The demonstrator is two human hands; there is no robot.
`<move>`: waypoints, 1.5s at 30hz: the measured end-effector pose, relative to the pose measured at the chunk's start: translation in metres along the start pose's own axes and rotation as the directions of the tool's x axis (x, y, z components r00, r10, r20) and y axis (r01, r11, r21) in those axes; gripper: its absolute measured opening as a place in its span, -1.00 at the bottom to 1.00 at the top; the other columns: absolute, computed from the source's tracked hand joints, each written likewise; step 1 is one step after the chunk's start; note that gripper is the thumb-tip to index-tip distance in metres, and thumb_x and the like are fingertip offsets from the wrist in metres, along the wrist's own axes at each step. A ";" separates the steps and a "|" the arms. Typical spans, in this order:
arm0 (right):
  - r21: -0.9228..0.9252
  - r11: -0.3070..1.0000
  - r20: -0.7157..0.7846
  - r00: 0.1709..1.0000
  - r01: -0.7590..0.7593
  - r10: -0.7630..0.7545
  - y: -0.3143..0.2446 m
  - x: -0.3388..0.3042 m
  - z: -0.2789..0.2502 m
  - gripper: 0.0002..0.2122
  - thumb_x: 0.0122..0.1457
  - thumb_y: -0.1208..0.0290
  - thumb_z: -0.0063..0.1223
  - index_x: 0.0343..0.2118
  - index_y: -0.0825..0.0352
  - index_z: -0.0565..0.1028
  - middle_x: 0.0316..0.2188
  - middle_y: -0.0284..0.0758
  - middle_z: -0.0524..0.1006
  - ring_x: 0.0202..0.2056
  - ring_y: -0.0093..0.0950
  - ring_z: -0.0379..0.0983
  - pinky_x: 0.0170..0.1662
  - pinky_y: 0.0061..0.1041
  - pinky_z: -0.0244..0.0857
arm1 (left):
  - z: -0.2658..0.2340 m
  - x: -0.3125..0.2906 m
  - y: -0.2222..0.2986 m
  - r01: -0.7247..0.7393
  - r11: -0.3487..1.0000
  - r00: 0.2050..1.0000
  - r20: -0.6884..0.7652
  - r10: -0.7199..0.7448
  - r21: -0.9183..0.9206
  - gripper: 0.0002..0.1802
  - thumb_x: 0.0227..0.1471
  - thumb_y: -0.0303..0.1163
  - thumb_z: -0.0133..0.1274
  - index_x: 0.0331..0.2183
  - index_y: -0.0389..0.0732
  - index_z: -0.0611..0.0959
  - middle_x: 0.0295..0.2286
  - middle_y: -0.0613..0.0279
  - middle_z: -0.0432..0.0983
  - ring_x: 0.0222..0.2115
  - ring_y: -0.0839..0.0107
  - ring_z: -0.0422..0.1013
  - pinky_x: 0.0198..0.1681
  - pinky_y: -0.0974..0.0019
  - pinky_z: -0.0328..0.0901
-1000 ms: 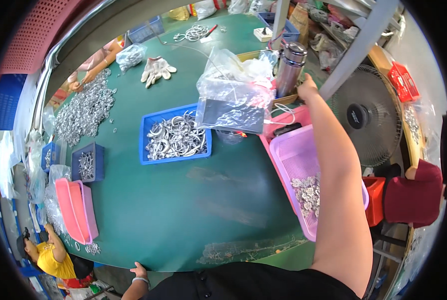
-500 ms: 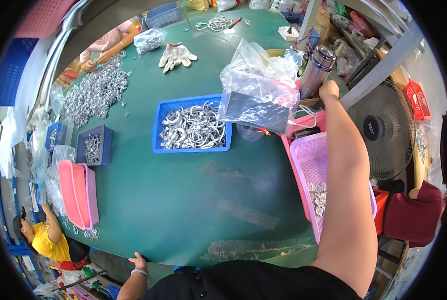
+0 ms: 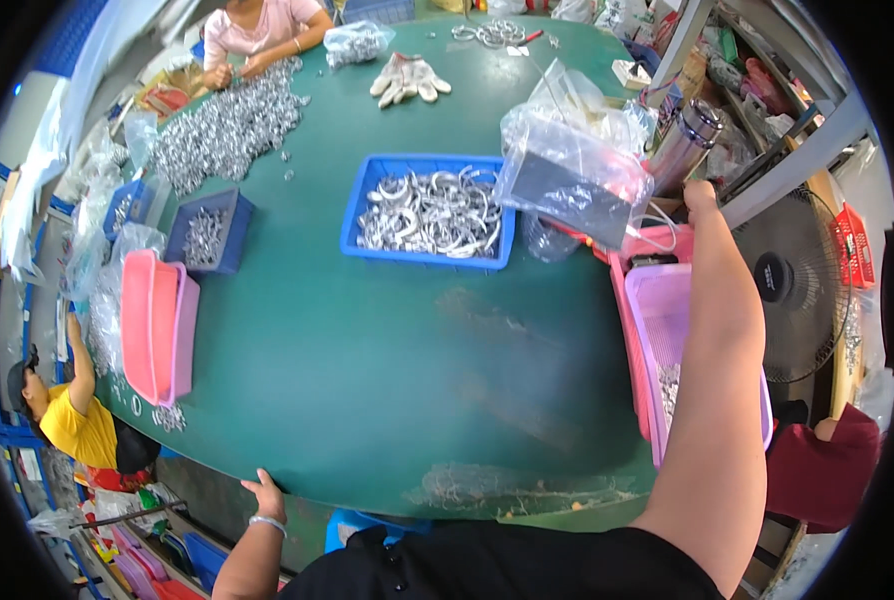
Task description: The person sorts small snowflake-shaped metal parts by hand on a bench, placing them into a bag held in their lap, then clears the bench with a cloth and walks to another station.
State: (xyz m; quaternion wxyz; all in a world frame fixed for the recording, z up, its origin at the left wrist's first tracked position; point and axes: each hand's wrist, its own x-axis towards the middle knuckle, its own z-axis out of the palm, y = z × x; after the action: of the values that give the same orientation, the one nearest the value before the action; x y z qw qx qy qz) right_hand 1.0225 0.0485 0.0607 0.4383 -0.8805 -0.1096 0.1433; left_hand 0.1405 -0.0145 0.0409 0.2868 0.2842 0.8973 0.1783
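Observation:
My left hand rests at the table's near edge, fingers apart, holding nothing. My right arm stretches forward over a lilac basket with small silvery pieces inside; the forearm hides part of it. At the arm's far end my right hand looks curled, next to the base of a steel thermos flask. What its fingers close on is hidden. Left of it lies a clear plastic bag with a dark flat panel. A blue tray of curved metal pieces stands mid-table.
A heap of metal pieces lies far left, near another person's hands. A white glove lies at the back. Pink and lilac bins and a dark blue bin line the left. A fan stands right, beside a post.
The whole view has shifted, so the table things appear farther right. My right hand stays by the flask and my left stays at the table edge. The person in yellow has raised an arm.

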 end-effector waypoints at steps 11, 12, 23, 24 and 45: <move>0.155 0.967 -0.219 0.962 0.201 -0.164 -0.112 -0.114 -0.012 -0.70 0.02 0.49 -0.15 -0.21 0.49 0.50 -0.25 -0.09 0.54 -0.26 -0.22 0.49 -0.19 -0.35 0.33 | -0.022 0.007 -0.054 0.116 0.980 0.966 0.246 -0.073 -0.163 -0.08 0.12 0.30 -0.39 0.28 -0.05 -0.22 0.28 0.12 -0.21 0.24 0.04 -0.09 0.21 -0.12 -0.10; 0.171 0.959 -0.228 0.956 0.225 -0.183 -0.123 -0.131 -0.027 -0.70 0.03 0.49 -0.15 -0.19 0.49 0.50 -0.24 -0.10 0.54 -0.26 -0.25 0.48 -0.19 -0.36 0.33 | -0.027 -0.003 -0.060 0.130 0.975 0.956 0.282 -0.075 -0.181 -0.08 0.12 0.29 -0.39 0.28 -0.05 -0.22 0.28 0.13 -0.22 0.25 0.04 -0.11 0.21 -0.16 -0.11; 0.688 0.538 -0.028 0.758 0.488 -0.652 -0.220 -0.314 -0.118 -0.66 0.20 0.57 -0.07 0.04 0.50 0.33 -0.14 -0.21 0.48 -0.13 -0.43 0.42 0.00 -0.49 0.29 | -0.117 -0.123 -0.361 0.458 0.812 0.888 0.232 -0.398 -0.360 -0.15 0.15 0.03 -0.15 0.25 -0.23 -0.08 0.25 -0.03 -0.14 0.24 0.03 -0.10 0.21 -0.14 -0.12; 0.713 0.510 -0.106 0.793 0.481 -0.601 -0.161 -0.284 -0.210 -0.66 0.19 0.56 -0.04 0.04 0.51 0.34 -0.13 -0.20 0.48 -0.13 -0.43 0.42 0.00 -0.49 0.29 | -0.127 -0.141 -0.351 0.367 0.875 0.928 0.190 -0.321 -0.314 -0.18 0.15 0.01 -0.14 0.24 -0.27 -0.01 0.24 -0.05 -0.10 0.24 0.01 -0.09 0.20 -0.21 -0.13; -0.122 0.545 0.584 0.503 0.830 -0.637 0.060 -0.502 0.002 -0.05 -0.19 -0.13 0.27 0.28 -0.01 0.03 0.30 0.00 -0.31 0.26 0.17 -0.29 0.19 0.21 -0.21 | -0.136 -0.303 -0.416 0.352 0.936 0.912 0.232 -0.340 -0.012 -0.27 0.04 -0.24 0.05 0.13 -0.46 0.23 0.11 -0.20 0.20 0.14 0.06 0.16 0.16 0.22 0.09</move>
State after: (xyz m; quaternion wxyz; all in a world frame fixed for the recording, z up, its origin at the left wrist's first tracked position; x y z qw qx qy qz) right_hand 0.5568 -0.1454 0.0902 0.2313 -0.7474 -0.6104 0.1240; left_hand 0.0912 -0.5441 0.0706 0.4215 0.1315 0.8898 0.1153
